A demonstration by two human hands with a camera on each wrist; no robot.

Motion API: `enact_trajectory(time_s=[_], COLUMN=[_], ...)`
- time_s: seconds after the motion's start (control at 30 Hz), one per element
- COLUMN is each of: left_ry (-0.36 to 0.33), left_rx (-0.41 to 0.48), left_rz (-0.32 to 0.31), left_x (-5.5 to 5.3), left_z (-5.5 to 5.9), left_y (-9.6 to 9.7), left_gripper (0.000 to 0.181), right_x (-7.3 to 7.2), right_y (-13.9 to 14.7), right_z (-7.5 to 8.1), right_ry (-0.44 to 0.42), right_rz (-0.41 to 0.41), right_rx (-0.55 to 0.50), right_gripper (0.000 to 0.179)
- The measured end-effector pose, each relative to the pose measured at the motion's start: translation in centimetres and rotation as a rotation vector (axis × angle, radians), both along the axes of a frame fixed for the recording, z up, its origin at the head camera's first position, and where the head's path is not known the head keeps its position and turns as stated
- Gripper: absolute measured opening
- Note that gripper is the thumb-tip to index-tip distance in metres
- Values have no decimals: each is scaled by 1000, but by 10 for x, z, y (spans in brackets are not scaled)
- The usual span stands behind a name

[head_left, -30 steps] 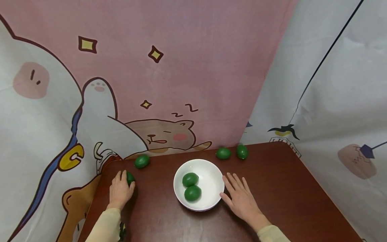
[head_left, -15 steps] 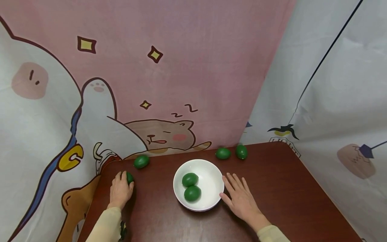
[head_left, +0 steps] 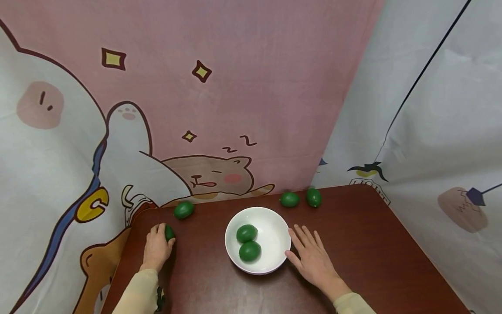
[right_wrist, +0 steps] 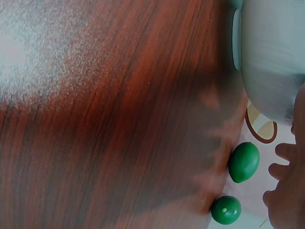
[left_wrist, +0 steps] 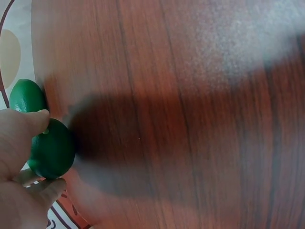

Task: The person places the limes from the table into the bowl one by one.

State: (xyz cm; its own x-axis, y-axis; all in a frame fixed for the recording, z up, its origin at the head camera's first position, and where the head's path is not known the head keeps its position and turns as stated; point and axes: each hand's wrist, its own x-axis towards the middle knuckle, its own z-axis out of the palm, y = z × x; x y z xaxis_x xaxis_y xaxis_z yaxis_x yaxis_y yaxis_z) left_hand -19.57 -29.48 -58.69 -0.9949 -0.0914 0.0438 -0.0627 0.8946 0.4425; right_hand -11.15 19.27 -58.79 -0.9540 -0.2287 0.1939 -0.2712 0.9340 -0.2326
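My left hand [head_left: 157,249] holds a green lime [left_wrist: 53,151] at the left side of the table, thumb on one side and fingers on the other. From the head view, most of that lime is hidden under the hand. Just beyond it, near the back edge, lies another lime [head_left: 184,209]. A white bowl [head_left: 274,250] stands mid-table with two limes [head_left: 249,251] in its left half. My right hand [head_left: 312,258] is spread flat-fingered beside the bowl, its thumb and index fingertips right at the rim.
Two more limes, one [head_left: 289,199] left of the other [head_left: 313,197], lie by the table's back edge, behind and right of the bowl. A printed cloth [head_left: 274,87] hangs directly behind the brown table [head_left: 204,288].
The fingers of my left hand have shifted slightly to the right over the lime. The right hand, bowl and other limes stay where they were.
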Motion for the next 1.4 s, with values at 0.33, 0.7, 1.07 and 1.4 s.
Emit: enact_trajectory(time_s=[0.33,0.7,1.07,1.4], left_ry=[-32,1,28,72], left_rx=[-3,-24,-24,-35], left_rz=[-21,-41,-46,-49], left_x=[3,7,14,19], left_z=[7,6,4,1], left_y=[1,4,9,12], left_gripper=[64,57,56,56], right_x=[1,1,2,2], right_y=[-1,-1,-1,-2], right_z=[1,2,4,3], right_ry=[-9,-6,-2,-11], right_rz=[-3,-3,-1,-6], right_rx=[-19,-17,-11,1], right_gripper=[70,70,70,71])
